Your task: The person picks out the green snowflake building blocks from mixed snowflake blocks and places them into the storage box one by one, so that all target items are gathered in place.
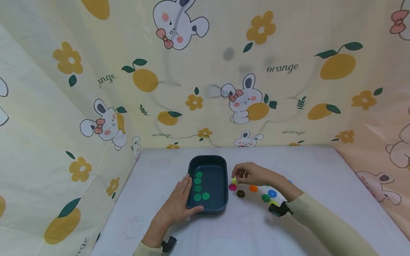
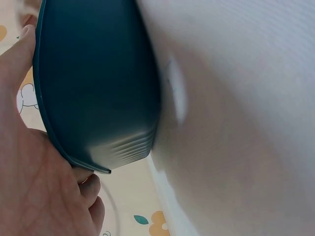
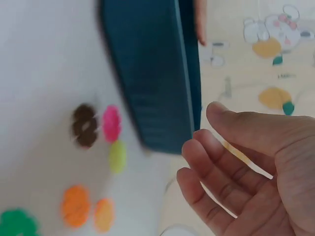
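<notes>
A dark blue rectangular tray [image 1: 213, 185] lies on the table with several green flower-shaped pieces [image 1: 198, 188] along its left side. My left hand [image 1: 177, 203] rests against the tray's left and near edges, its fingers fairly straight and the thumb over the near rim. Just right of the tray, my right hand [image 1: 253, 174] hovers over loose flower pieces, thumb and fingertips apart with nothing between them in the right wrist view. Beneath its fingertips are a yellow piece [image 3: 117, 157] and a pink piece [image 3: 112, 123]. A brown piece [image 1: 241, 193] lies nearer me.
Orange pieces [image 1: 253, 188] lie under the right hand. Farther right, a green piece [image 1: 266, 198], a blue piece [image 1: 272, 193] and others lie partly hidden by the right wrist. A patterned cloth [image 1: 205, 71] hangs behind the white table [image 1: 153, 177].
</notes>
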Demonstrator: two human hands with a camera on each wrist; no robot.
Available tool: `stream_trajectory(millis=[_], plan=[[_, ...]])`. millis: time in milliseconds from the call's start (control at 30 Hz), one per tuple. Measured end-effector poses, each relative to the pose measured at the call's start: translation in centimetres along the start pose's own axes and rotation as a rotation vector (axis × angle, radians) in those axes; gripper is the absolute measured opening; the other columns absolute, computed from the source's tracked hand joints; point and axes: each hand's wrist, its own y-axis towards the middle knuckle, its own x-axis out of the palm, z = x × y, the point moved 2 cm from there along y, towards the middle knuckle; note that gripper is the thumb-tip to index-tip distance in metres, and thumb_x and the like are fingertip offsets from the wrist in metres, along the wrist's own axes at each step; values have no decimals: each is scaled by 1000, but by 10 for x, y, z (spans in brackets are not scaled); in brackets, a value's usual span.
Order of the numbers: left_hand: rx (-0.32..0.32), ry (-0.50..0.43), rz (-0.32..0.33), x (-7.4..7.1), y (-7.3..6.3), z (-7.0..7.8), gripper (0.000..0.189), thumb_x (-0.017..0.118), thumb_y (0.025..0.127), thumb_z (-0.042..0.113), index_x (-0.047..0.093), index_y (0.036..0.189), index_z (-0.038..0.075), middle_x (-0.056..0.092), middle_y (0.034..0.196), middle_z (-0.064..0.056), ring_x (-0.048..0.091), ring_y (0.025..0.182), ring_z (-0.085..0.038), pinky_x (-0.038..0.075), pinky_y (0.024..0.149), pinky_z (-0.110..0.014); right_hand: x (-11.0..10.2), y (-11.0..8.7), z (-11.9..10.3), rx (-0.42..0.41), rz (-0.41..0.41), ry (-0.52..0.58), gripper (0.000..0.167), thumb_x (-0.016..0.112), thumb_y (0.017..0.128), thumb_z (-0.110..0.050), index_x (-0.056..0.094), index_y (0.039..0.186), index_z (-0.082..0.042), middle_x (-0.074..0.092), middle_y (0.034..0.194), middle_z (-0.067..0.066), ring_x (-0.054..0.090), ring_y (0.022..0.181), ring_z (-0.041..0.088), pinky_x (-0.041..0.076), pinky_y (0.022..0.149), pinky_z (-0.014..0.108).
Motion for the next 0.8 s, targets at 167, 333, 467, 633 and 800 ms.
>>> stream_trajectory(millis=[167,333,467,633,800], plan=[[5,-13,9,-1,-1,1,121,66,93,77,11,172,4,3,182,-10,8,167,-27,13,136,-49,0,-31,19,59,41,3,14,76,100,-7,73,114,-7,67,95,-4,62,90,16,59,81,26],[12,-21,12,-1,0,1,119,67,93,75,12,172,4,4,181,-10,8,167,-27,13,136,-49,5,-60,37,99,80,3,17,79,99,-12,72,114,-7,67,97,-6,61,88,14,58,77,24],[3,-11,11,1,1,1,120,65,93,76,10,173,5,3,182,-9,6,168,-25,12,136,-48,9,-81,47,123,123,8,19,82,97,-14,72,112,-8,66,96,-3,58,86,15,55,72,23],[-7,1,14,3,1,-1,122,64,92,80,9,173,8,1,182,-7,6,168,-24,11,136,-47,17,-98,58,165,166,-42,22,87,92,-15,73,108,-12,63,99,0,55,86,16,51,69,24],[-5,0,13,3,0,0,121,64,92,79,9,173,7,1,182,-6,5,168,-23,10,136,-46,25,-101,67,294,175,-89,25,92,85,-15,73,101,-17,59,99,0,53,92,20,54,78,29]])
